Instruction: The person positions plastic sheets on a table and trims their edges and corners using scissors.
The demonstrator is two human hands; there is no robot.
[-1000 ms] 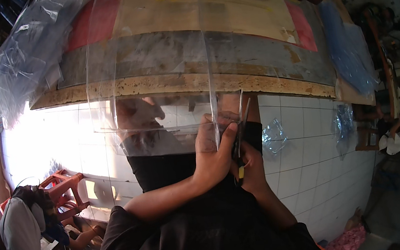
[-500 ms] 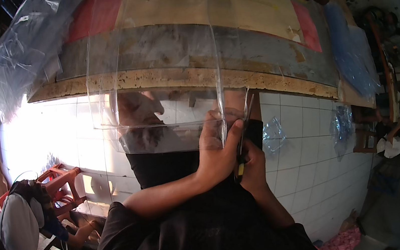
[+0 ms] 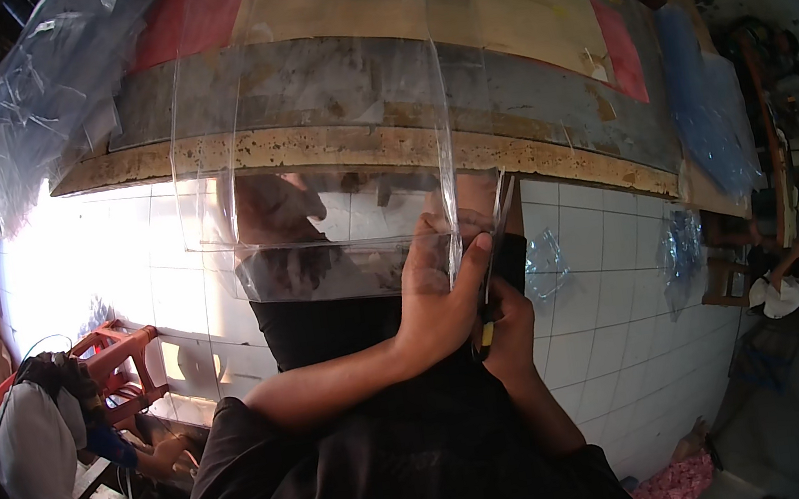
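A large see-through plastic sheet [image 3: 346,262] with folded edges hangs over the table's front edge and down across my lap. Its right-hand edge is gripped by my left hand [image 3: 432,281], whose fingers lie behind the clear plastic and whose thumb is in front. Close beside it, my right hand [image 3: 511,331] is closed around a pair of scissors [image 3: 487,335] with a dark and yellow handle. The blades point away from me along the sheet's right edge, near the table edge, and look nearly together. Part of the handle is hidden by my fingers.
The worktable [image 3: 548,151] has a worn front edge. Crumpled clear plastic [image 3: 52,103] is heaped at its left, bluish plastic sheets [image 3: 704,108] at its right. A red stool [image 3: 127,366] and a seated person [image 3: 43,458] are at left. Plastic scraps [image 3: 545,266] lie on the tiled floor.
The scissor blades, apart before, are now closer together. The plastic's right edge and my left hand have shifted slightly right. Both hands keep their hold.
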